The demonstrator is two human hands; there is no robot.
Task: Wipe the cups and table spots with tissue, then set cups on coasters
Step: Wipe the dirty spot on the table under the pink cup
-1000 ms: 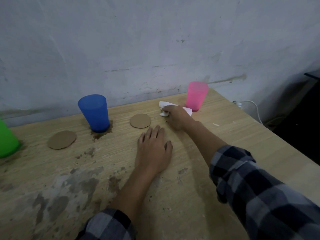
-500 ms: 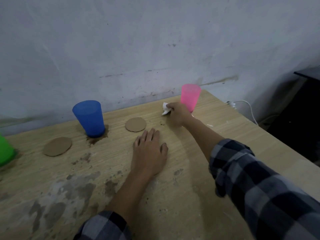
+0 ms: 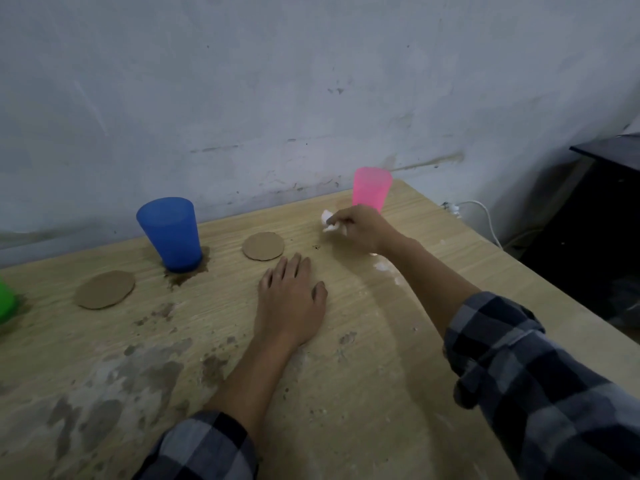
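My right hand [image 3: 363,228] grips a crumpled white tissue [image 3: 327,221] and holds it just above the wooden table [image 3: 346,375], right in front of the pink cup [image 3: 371,188]. My left hand [image 3: 291,303] lies flat on the table, palm down, holding nothing. A blue cup [image 3: 169,233] stands at the back left in a brown stain [image 3: 187,277]. A green cup [image 3: 5,303] is cut off by the left edge. One round cardboard coaster [image 3: 263,246] lies between the blue and pink cups, another coaster [image 3: 105,289] left of the blue cup.
Dark stains and grey patches [image 3: 104,393] cover the near left of the table. White smears [image 3: 382,266] lie under my right forearm. A wall runs along the table's far edge. Beyond the right edge hang a white cable [image 3: 485,216] and dark furniture [image 3: 602,216].
My right hand has bunched the flat tissue into a wad and lifted it off the table beside the pink cup. My left hand has stayed flat in place.
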